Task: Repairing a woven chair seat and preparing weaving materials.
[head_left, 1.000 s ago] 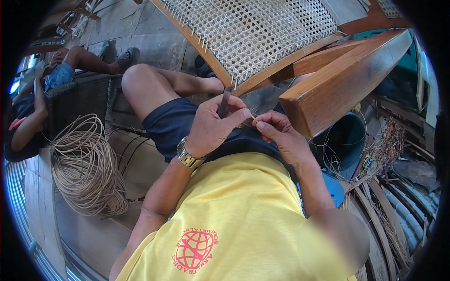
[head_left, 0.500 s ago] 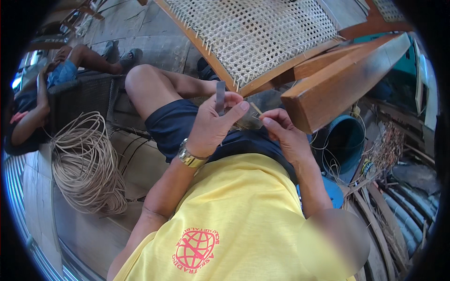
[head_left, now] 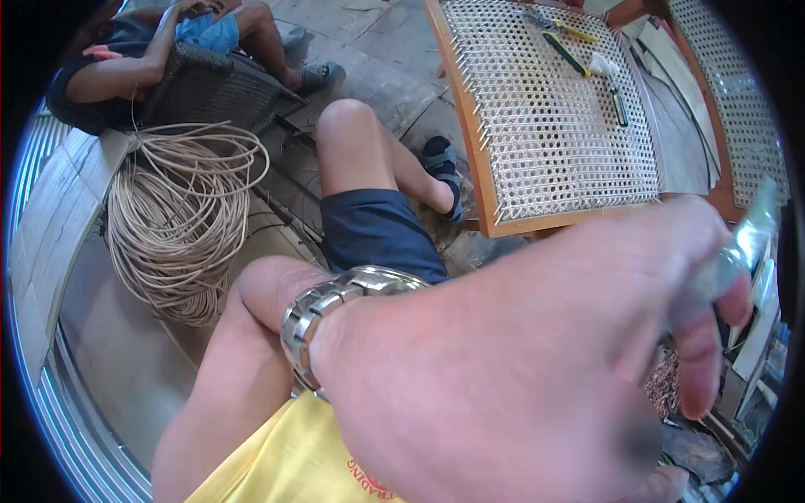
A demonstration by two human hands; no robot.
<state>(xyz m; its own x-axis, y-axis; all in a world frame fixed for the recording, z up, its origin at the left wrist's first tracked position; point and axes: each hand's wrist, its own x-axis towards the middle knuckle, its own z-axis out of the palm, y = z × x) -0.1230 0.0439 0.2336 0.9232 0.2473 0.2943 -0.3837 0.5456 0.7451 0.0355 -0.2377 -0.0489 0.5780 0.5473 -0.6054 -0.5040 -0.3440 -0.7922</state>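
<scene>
My left hand (head_left: 520, 327), with a metal watch (head_left: 352, 306) on its wrist, is raised close and fills the lower right. A shiny, pointed blade (head_left: 753, 235) sticks out past its bent fingers, its edges smeared. Beyond the hand stands a wooden-framed cane-woven panel (head_left: 562, 159). Pliers with yellow handles (head_left: 570, 32) and a dark-handled tool (head_left: 566, 54) lie on the weave. My right hand cannot be made out; a bit of skin at the lower right edge is too unclear to assign.
A big coil of tan rattan strands (head_left: 180, 218) hangs at the left. Behind it another person (head_left: 126, 71) sits by a dark woven chair (head_left: 201, 92). A second woven panel (head_left: 742, 101) stands at the far right. Scraps lie at the lower right.
My left hand has come up and to the right, close to the view, with the blade. My right hand and the thin strip it held have dropped from sight. The view has swung.
</scene>
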